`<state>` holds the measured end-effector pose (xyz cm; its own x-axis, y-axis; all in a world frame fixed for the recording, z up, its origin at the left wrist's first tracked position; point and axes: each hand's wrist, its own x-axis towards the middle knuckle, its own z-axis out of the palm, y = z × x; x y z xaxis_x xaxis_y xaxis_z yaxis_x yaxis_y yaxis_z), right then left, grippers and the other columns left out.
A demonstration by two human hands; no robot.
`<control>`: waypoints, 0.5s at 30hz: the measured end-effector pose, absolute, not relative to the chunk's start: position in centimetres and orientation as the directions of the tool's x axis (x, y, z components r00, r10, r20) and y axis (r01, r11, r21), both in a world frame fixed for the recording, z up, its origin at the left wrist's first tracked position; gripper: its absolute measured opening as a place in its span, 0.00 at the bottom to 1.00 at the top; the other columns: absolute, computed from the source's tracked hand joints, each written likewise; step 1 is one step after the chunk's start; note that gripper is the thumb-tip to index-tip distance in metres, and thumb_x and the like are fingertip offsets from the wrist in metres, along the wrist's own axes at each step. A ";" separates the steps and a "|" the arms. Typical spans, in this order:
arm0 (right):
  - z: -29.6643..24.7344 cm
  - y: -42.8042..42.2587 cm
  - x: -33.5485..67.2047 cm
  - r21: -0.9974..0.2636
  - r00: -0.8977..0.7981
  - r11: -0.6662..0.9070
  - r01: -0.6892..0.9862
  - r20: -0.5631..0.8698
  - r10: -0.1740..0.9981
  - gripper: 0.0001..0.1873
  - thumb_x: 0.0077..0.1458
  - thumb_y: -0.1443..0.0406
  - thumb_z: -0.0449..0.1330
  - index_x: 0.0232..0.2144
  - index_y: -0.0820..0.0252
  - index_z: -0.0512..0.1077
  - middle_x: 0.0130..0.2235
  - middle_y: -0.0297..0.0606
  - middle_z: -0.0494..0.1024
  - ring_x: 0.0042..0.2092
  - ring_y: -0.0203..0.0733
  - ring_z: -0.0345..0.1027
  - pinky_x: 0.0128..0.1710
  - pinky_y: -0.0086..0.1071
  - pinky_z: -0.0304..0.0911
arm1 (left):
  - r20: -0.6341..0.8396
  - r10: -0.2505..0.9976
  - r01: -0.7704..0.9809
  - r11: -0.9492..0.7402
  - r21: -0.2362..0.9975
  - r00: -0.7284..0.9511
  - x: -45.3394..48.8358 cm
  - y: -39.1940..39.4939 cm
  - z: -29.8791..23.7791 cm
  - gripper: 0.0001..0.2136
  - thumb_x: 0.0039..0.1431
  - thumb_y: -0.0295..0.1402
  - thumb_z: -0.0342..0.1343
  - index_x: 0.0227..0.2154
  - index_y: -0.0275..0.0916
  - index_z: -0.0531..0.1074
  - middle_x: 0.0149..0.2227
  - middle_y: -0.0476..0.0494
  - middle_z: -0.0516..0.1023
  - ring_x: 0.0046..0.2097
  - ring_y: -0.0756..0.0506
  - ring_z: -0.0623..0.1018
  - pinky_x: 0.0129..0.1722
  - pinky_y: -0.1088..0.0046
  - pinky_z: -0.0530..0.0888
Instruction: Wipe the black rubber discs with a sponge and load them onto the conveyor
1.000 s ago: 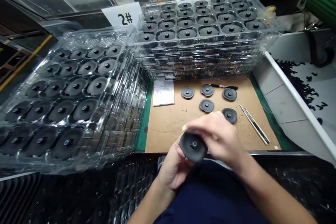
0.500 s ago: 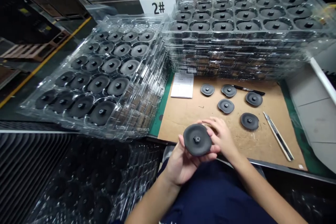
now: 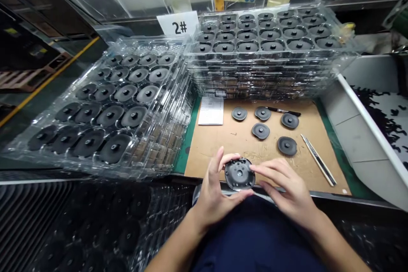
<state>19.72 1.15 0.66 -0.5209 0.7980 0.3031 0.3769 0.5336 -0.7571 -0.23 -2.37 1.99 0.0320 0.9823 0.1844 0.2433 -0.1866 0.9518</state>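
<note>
Black rubber-like material forms the held disc (image 3: 239,175), seen from the head camera near the front edge of the surface, its flat face with small dots around the rim turned up toward the viewer. The left hand (image 3: 215,189) is clamped on it, fingers at the far edge and thumb at the near edge. The right hand (image 3: 291,189) has its fingers stretched out and its thumb apart from them, a fingertip touching the disc's right side. Beyond, five loose discs (image 3: 260,131) lie spread on a brown cardboard sheet (image 3: 212,153), with a printed paper (image 3: 211,112) to their left, a black pen (image 3: 285,111) behind and a slim cutter (image 3: 318,160) to their right. Clear tray stacks (image 3: 255,74) filled with similar discs stand at left and behind, beside a "2#" sign (image 3: 178,24).
</note>
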 end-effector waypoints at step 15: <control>-4.8 4.8 17.8 -0.845 -0.505 0.107 0.524 -0.207 0.838 0.25 0.61 0.56 0.44 0.21 0.60 0.72 0.21 0.36 0.73 0.25 0.37 0.68 0.26 0.26 0.59 | 0.149 0.930 0.313 -0.039 0.949 -0.336 -4.6 8.9 6.6 0.06 0.55 0.34 0.57 0.32 0.43 0.79 0.43 0.46 0.79 0.45 0.44 0.75 0.44 0.72 0.69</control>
